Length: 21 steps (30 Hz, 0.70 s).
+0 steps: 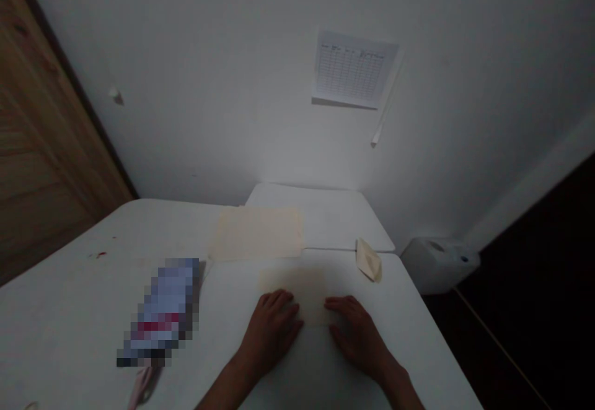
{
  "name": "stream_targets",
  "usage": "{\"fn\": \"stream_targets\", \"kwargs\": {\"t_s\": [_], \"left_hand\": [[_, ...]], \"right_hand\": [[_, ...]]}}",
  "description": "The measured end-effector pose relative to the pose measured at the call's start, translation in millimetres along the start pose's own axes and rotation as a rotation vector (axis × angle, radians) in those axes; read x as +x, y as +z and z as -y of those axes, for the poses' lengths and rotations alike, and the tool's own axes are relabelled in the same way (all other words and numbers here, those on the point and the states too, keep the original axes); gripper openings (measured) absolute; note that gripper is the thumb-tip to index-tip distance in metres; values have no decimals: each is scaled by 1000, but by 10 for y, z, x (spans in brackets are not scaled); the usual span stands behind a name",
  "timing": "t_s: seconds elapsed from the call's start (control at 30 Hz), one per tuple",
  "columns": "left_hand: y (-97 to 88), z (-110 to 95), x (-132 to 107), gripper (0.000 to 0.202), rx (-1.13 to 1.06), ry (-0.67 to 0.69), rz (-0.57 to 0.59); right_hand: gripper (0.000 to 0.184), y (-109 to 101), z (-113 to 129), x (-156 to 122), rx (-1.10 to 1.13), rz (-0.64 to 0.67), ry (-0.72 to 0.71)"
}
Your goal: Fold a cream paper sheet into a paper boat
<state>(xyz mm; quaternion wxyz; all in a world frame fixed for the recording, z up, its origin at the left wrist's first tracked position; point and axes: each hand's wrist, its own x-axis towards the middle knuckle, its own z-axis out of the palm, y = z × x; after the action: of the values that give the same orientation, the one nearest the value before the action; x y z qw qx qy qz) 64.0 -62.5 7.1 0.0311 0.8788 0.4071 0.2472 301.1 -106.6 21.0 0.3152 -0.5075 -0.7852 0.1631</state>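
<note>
A thin, pale cream sheet (312, 289) lies flat on the white table, faint against its surface. My left hand (277, 322) rests on its left side, fingers extended and slightly apart. On the opposite side, the fingers of my right hand (353, 331) reach onto the sheet's right edge, stretched out and low. Neither hand grips anything. Beyond my right hand sits a small folded cream piece (369, 261). A larger cream sheet (258, 231) is spread out farther back, to the left. I cannot tell whether the sheets are cloth or paper.
A blurred-out blue item (168, 305) with a pinkish strap (141, 385) lies left on the white table (69, 311). A printed page (354, 69) hangs on the wall behind. To the right, below table height, stands a white container (439, 264). A wooden door (41, 125) is at left.
</note>
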Motion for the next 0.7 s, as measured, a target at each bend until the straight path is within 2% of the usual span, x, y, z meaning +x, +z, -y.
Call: {"fn": "stream_targets", "kwargs": {"t_s": [0.17,0.3,0.53,0.7], "left_hand": [[-32,-9,-3,15,-37,-16,2],[-35,-31,2,31,-54,-22,-11],[-31,-54,35,24,-8,-4,-31],[1,-37,36,26,-12,33,-20]], "right_hand": [[34,-8,24,4,-115,42,-25],[28,37,10,34,-138,23,-41],[18,58,10,66,-269,71,-166],[19,97,20,67,-284,40,-174]]}}
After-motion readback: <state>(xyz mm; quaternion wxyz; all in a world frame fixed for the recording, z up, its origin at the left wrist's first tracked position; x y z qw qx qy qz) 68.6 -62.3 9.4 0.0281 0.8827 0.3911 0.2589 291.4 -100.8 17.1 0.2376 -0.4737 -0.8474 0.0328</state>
